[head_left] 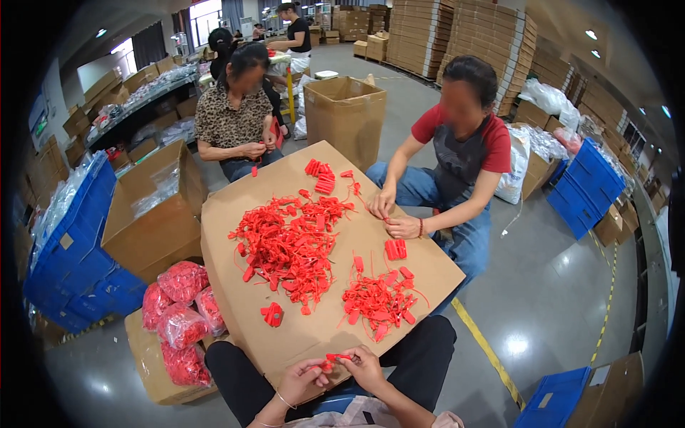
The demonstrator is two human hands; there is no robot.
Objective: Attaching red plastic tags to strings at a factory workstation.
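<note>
Close to the near edge of the cardboard tabletop (pixel 228 214), my left hand (pixel 303 379) pinches a small red corded tag (pixel 326 366). The fingers of my right hand (pixel 364 369) are closed on a red piece (pixel 338 356) right beside it; whether the two are one piece I cannot tell. Beyond my hands, a small stack of red tags (pixel 272 314) lies to the left and a loose pile of red corded tags (pixel 378 301) to the right. A larger tangled heap (pixel 289 246) covers the middle. Neat red bundles (pixel 394 249) lie near the right edge.
Across the right edge a person in a red-sleeved shirt (pixel 464 143) handles red pieces. Another in a leopard-print top (pixel 235 118) works at the far left. Bags of red pieces (pixel 182 324) sit on a carton at left. An open carton (pixel 346 107) stands behind; blue crates (pixel 78 250) flank.
</note>
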